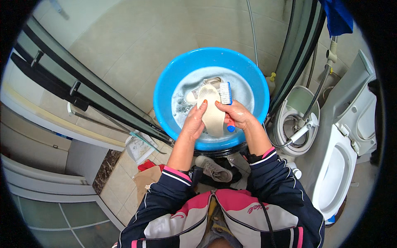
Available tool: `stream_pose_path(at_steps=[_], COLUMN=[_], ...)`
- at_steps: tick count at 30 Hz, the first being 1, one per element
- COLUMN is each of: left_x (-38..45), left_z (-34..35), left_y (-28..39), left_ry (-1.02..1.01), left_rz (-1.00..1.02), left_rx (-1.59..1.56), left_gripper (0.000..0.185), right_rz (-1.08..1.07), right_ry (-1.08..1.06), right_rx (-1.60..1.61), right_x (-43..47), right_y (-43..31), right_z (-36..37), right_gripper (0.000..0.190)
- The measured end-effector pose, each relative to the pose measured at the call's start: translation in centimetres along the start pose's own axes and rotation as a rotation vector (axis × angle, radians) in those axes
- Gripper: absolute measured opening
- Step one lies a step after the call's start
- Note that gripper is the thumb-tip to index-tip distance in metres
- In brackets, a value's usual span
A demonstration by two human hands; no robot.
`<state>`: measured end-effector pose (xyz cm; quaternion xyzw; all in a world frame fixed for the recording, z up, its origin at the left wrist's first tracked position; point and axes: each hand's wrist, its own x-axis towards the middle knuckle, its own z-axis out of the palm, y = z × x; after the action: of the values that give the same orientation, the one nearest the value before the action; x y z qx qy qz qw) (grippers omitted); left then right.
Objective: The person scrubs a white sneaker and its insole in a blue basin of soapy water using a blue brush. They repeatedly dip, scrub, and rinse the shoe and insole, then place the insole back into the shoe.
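Observation:
Over a blue plastic basin (211, 53) of soapy water (186, 93), both my hands grip a cream shoe insole (213, 119). My left hand (194, 121) pinches its left edge, thumb on top. My right hand (238, 114) holds the right edge with its thumb and also has a scrub brush (225, 93) in its grasp. The brush has white bristles and a blue and red handle; the bristles face left, beside the insole. Behind the insole, a light shoe (194, 94) lies in the suds, partly hidden by the insole and brush.
A grey sneaker (215, 170) is on the floor between my arms. At right stand a toilet (333, 176) and a small white tub (293, 124) with a shower hose. Glass door panels (93, 90) flank the basin. A dustpan (139, 148) lies at left, near a brown cloth-like item (147, 179).

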<state>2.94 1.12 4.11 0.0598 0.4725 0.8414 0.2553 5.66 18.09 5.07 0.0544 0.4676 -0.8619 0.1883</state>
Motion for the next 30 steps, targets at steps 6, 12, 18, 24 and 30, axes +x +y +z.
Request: stream_pose_path(at_steps=[6,12,18,24,30], left_x=[0.5,-0.2,-0.3,-0.6,0.2], left_z=[-0.9,-0.8,-0.8,-1.7,-2.1], left_y=[-1.6,-0.8,-0.9,-1.0,-0.9], left_ry=[0.043,0.123,0.061,-0.05,-0.008], left_rz=[-0.022,0.076,0.105,-0.044,-0.088], left_rx=[-0.183,-0.092,0.069,0.099,0.065], left_gripper=[0.043,0.041,0.052,0.055,0.055], right_rz=[0.042,-0.414,-0.582,-0.543,-0.718], right_ry=[0.257,0.642,0.651,0.832,0.678], right_rx=[-0.356,-0.91,-1.445,-1.558,-1.745], right_x=[0.4,1.9,0.7,3.3,1.6], right_y=[0.2,0.8,3.8,3.1,3.5], right_z=[0.7,1.2,5.2,3.2,3.9], right_gripper=[0.028,0.042,0.035,0.039,0.036])
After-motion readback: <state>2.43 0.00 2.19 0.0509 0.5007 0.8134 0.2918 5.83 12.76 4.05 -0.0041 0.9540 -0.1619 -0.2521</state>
